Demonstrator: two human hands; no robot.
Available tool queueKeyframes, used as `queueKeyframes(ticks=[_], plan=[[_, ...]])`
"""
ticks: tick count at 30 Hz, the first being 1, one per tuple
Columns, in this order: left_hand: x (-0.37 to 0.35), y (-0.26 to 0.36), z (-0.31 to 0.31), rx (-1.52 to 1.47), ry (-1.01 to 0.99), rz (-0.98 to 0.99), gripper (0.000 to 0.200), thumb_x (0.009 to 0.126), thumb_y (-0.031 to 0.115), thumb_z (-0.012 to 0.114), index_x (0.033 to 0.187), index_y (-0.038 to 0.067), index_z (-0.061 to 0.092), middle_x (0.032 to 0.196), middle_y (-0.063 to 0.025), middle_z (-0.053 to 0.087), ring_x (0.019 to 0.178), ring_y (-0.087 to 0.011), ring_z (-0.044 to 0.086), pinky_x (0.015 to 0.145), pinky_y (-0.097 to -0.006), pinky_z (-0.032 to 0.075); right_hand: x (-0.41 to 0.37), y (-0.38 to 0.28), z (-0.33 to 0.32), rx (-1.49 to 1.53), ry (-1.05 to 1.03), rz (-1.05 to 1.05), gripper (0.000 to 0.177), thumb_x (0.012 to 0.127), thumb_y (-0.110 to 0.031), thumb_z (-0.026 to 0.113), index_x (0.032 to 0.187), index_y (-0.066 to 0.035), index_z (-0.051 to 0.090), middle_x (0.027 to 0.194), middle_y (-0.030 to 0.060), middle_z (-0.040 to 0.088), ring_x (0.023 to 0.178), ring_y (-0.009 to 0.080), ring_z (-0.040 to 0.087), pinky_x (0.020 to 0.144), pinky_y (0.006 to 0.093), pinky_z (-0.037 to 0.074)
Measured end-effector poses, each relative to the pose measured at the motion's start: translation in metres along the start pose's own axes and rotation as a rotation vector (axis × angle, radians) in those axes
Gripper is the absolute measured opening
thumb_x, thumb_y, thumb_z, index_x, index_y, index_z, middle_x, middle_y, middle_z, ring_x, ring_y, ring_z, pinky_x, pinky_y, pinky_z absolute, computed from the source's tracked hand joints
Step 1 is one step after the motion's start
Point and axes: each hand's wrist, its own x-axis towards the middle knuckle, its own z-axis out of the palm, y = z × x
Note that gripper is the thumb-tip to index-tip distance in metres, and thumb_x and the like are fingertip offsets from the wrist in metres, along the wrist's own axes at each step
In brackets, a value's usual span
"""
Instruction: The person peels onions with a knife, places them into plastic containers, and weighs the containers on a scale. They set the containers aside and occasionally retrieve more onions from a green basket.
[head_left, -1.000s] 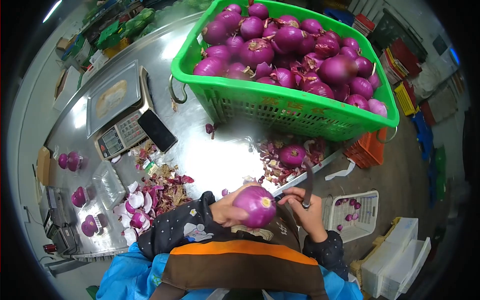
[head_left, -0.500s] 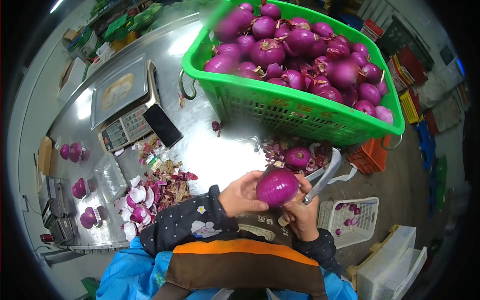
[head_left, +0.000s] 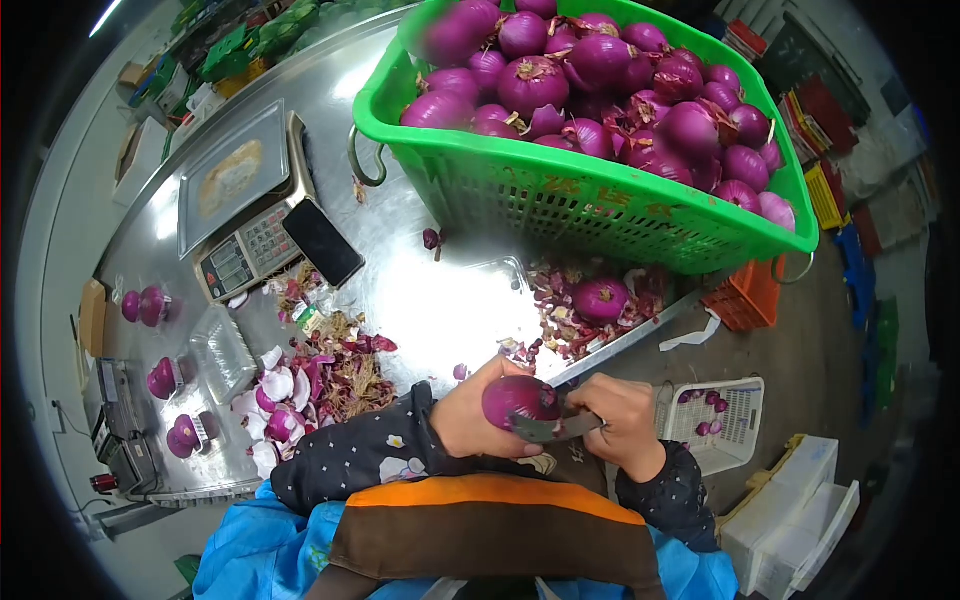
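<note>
Red onion [head_left: 515, 397] sits low in the middle of the view, just off the near edge of the counter [head_left: 440, 300], cupped in the left hand [head_left: 468, 420], whose fingers wrap its left side and underside. At three o'clock from it, the right hand [head_left: 627, 425] is clenched round the handle of a knife [head_left: 550, 428]; the blade lies flat across the lower front of the onion, touching it.

At one o'clock from the hands, on the counter's edge, a loose onion [head_left: 600, 298] rests in a litter of purple peelings [head_left: 558, 322]. Further out at twelve to one o'clock stands a green basket [head_left: 600, 215] heaped with red onions [head_left: 600, 60] (many with their dry skins on). At ten o'clock lies a second heap of skins and pale pieces [head_left: 318, 375], and beyond it, at eleven o'clock, a dark phone [head_left: 322, 242] touches the front corner of a weighing scale [head_left: 240, 195]. At nine o'clock is a clear plastic tray [head_left: 222, 352], with wrapped onions [head_left: 160, 378] near it at the counter's far left end.

Down on the floor at three o'clock, a small white basket [head_left: 722, 425] holds a few purple scraps, and an orange crate [head_left: 745, 295] stands at two o'clock under the green basket's corner
</note>
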Motion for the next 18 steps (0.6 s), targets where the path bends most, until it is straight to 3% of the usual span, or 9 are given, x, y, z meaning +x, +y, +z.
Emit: queueKeyframes(ticks=[3, 6, 8, 9, 11, 12, 14, 18], plan=[[-0.001, 0.001, 0.0, -0.057, -0.058, 0.009, 0.056, 0.071, 0.008, 0.077, 0.116, 0.003, 0.044, 0.114, -0.0095, 0.054, 0.105, -0.0159, 0.051, 0.092, -0.0335, 0.042, 0.005, -0.004, 0.001, -0.062, -0.031, -0.026, 0.018, 0.055, 0.003, 0.058, 0.071, -0.004, 0.06, 0.062, 0.0068, 0.054, 0.054, 0.0248, 0.057, 0.048, 0.0321, 0.043], [0.001, -0.002, 0.0, -0.214, -0.069, -0.155, 0.063, 0.065, 0.005, 0.083, 0.112, 0.003, 0.041, 0.1, -0.005, 0.057, 0.091, -0.0099, 0.055, 0.081, -0.0269, 0.047, 0.003, -0.001, 0.003, -0.049, -0.026, -0.042, 0.019, 0.053, 0.002, 0.059, 0.071, -0.005, 0.059, 0.061, 0.0068, 0.053, 0.053, 0.0256, 0.056, 0.047, 0.0333, 0.042], [0.005, -0.016, -0.008, 0.142, -0.136, 0.041, 0.06, 0.064, 0.01, 0.083, 0.109, 0.004, 0.044, 0.097, -0.0044, 0.056, 0.09, -0.0108, 0.055, 0.08, -0.027, 0.046, 0.003, -0.001, 0.001, -0.062, -0.01, -0.047, 0.02, 0.052, 0.001, 0.059, 0.071, -0.005, 0.059, 0.061, 0.0068, 0.053, 0.054, 0.0258, 0.056, 0.047, 0.0336, 0.042], [0.005, -0.017, -0.008, 0.139, -0.132, 0.041, 0.06, 0.064, 0.01, 0.083, 0.109, 0.004, 0.044, 0.097, -0.0044, 0.056, 0.09, -0.0108, 0.055, 0.08, -0.027, 0.046, 0.002, 0.0, 0.001, -0.073, 0.005, -0.054, 0.021, 0.051, 0.001, 0.059, 0.071, -0.005, 0.059, 0.062, 0.0067, 0.053, 0.054, 0.0259, 0.057, 0.047, 0.0339, 0.042], [0.006, -0.014, -0.007, 0.297, -0.182, 0.287, 0.058, 0.064, 0.013, 0.083, 0.107, 0.004, 0.045, 0.098, -0.0047, 0.056, 0.09, -0.0117, 0.054, 0.079, -0.0264, 0.045, 0.003, -0.004, 0.002, -0.073, -0.018, -0.073, 0.021, 0.05, 0.0, 0.06, 0.07, -0.005, 0.059, 0.061, 0.0067, 0.052, 0.054, 0.0261, 0.056, 0.047, 0.0341, 0.042], [0.004, -0.012, -0.005, 0.296, -0.184, 0.286, 0.058, 0.064, 0.013, 0.083, 0.107, 0.004, 0.045, 0.098, -0.0047, 0.056, 0.09, -0.0117, 0.054, 0.079, -0.0264, 0.045, 0.002, -0.006, 0.002, -0.076, -0.038, -0.093, 0.021, 0.049, -0.001, 0.06, 0.07, -0.005, 0.058, 0.061, 0.0067, 0.052, 0.054, 0.0264, 0.056, 0.047, 0.0344, 0.042], [-0.001, -0.007, -0.004, -0.019, -0.236, 0.0, 0.058, 0.068, 0.008, 0.078, 0.116, 0.003, 0.046, 0.111, -0.0075, 0.054, 0.105, -0.0156, 0.051, 0.091, -0.0329, 0.041, -0.005, 0.001, 0.002, -0.085, -0.028, -0.071, 0.02, 0.05, -0.001, 0.06, 0.069, -0.005, 0.058, 0.061, 0.0068, 0.051, 0.053, 0.0265, 0.056, 0.047, 0.0344, 0.042], [0.001, -0.011, 0.001, 0.014, -0.245, -0.009, 0.063, 0.067, 0.005, 0.079, 0.118, 0.004, 0.042, 0.108, -0.0067, 0.056, 0.1, -0.0151, 0.054, 0.087, -0.0317, 0.044, -0.005, 0.005, 0.006, -0.104, 0.013, -0.087, 0.018, 0.051, -0.001, 0.06, 0.068, -0.004, 0.057, 0.06, 0.0073, 0.05, 0.053, 0.0272, 0.055, 0.047, 0.0348, 0.041]])
